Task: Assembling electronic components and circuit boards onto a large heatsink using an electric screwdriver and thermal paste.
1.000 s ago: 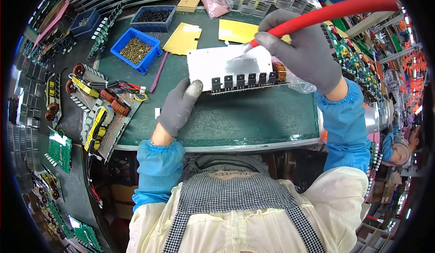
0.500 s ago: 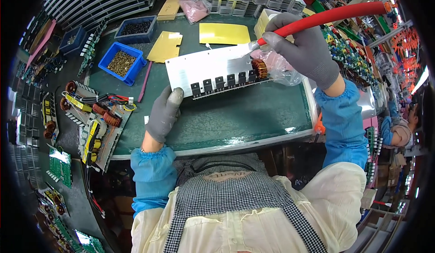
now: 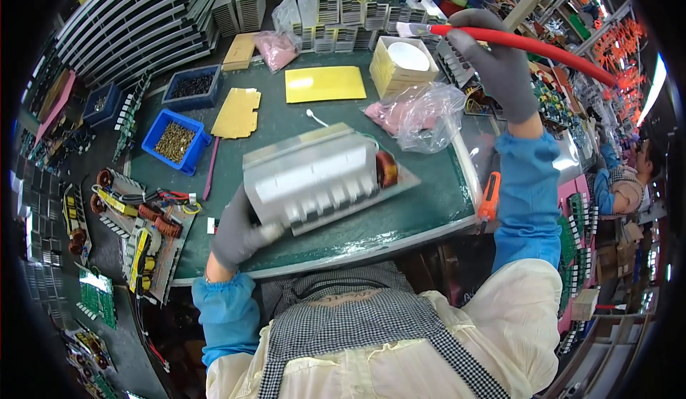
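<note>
My left hand (image 3: 241, 231), in a grey glove, is closed on the left end of a silver heat sink assembly (image 3: 314, 177). The assembly is blurred by motion and tilted over the green mat; a copper-wound coil (image 3: 386, 169) sits at its right end, with a row of parts along its lower edge. My right hand (image 3: 496, 63), gloved too, grips a brush (image 3: 529, 38) with a long red handle. Its pale bristles point left, above a cream box (image 3: 391, 77) containing a round white thing (image 3: 409, 56).
A yellow sheet (image 3: 325, 85), a clear plastic bag (image 3: 436, 117) and a blue bin of brass-coloured small parts (image 3: 204, 142) lie around the mat. A wired circuit board (image 3: 146, 231) is at left. An orange-handled tool (image 3: 489, 197) hangs by the right edge. Metal heat sinks (image 3: 343, 10) stand behind.
My right hand has lifted the brush off the metal face, up and away. My left hand has lowered the heat sink assembly and tipped it, showing its top and the board below.
</note>
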`<state>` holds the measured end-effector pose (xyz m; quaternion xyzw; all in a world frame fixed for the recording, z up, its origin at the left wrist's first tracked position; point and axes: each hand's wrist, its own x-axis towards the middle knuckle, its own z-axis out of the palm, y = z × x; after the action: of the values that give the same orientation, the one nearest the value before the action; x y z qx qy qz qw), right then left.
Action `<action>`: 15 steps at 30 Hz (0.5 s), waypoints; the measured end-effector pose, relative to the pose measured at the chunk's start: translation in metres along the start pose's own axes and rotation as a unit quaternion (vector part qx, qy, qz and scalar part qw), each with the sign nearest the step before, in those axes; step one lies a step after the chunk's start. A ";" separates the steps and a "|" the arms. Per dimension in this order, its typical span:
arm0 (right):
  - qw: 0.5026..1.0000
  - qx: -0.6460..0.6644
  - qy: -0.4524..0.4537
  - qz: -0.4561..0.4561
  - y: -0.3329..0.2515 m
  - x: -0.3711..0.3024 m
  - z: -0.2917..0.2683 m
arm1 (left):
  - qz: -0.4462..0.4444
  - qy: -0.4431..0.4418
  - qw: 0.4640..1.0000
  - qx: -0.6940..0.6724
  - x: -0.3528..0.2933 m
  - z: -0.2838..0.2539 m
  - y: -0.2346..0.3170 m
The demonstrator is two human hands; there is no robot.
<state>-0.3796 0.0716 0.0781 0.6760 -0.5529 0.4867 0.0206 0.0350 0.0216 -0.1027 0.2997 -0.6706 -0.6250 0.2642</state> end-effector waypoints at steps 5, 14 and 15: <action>0.976 -0.139 -0.150 0.076 0.096 -0.001 0.010 | 0.076 -0.001 0.965 0.250 -0.006 0.000 -0.002; 0.924 -0.304 -0.220 -0.079 0.144 -0.007 0.033 | 0.037 -0.058 0.913 0.402 -0.006 -0.004 0.003; 0.909 -0.339 -0.206 -0.126 0.143 -0.009 0.032 | 0.032 -0.061 0.913 0.402 -0.006 -0.004 0.005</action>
<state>-0.4681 0.0045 -0.0183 0.7779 -0.5864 0.1135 0.1953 0.0420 0.0235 -0.0973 0.3205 -0.8890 -0.3112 0.1001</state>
